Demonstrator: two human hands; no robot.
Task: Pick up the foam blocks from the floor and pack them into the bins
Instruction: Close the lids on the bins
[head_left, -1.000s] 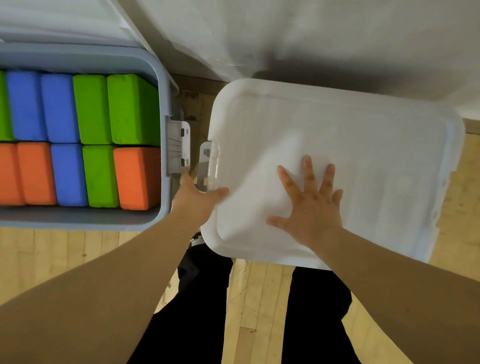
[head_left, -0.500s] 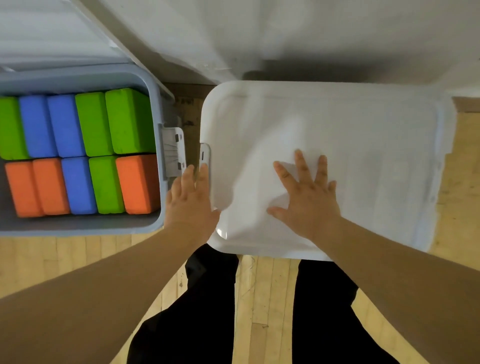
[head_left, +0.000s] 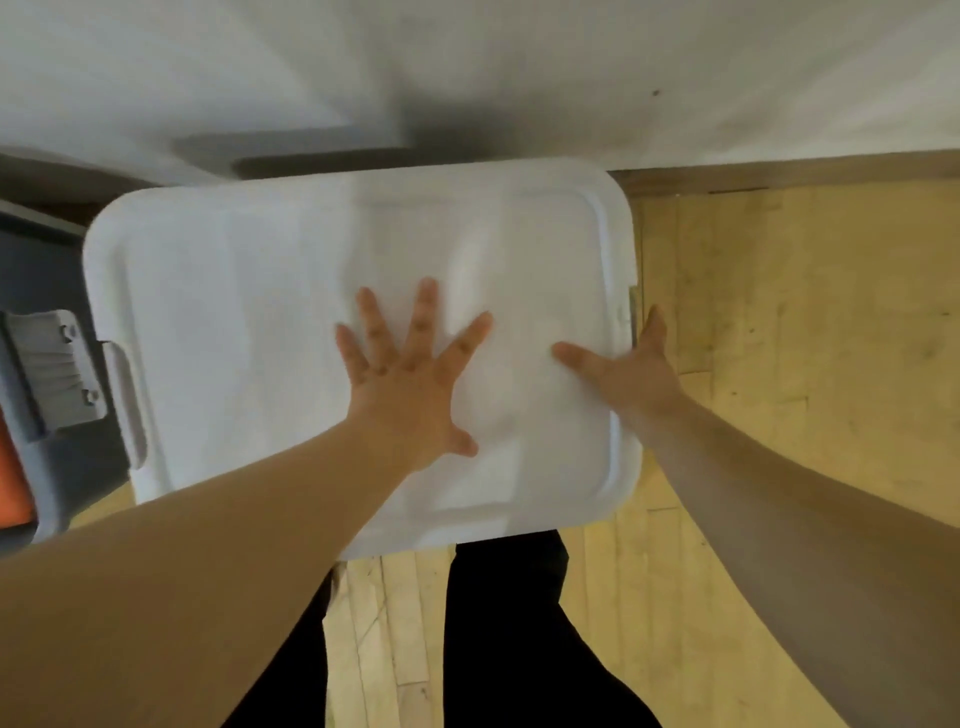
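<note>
A white lid (head_left: 249, 322) covers the bin in front of me, so its contents are hidden. My left hand (head_left: 405, 384) lies flat on the middle of the lid with its fingers spread. My right hand (head_left: 631, 371) is at the lid's right edge: the thumb rests on top and the fingers reach over the side by the latch. At the far left stands the grey bin (head_left: 78, 467), where only a sliver of an orange foam block (head_left: 10, 483) shows.
A white wall and baseboard (head_left: 779, 171) run behind the bins. Bare wooden floor (head_left: 779, 338) lies to the right. My legs in black trousers (head_left: 498, 634) stand below the lid. The grey bin's latch (head_left: 57, 364) faces the white lid's left latch (head_left: 127, 400).
The view has swung right, so the grey bin is almost out of sight. My left hand went from the left latch to the lid's middle. My right hand went from the middle to the right edge.
</note>
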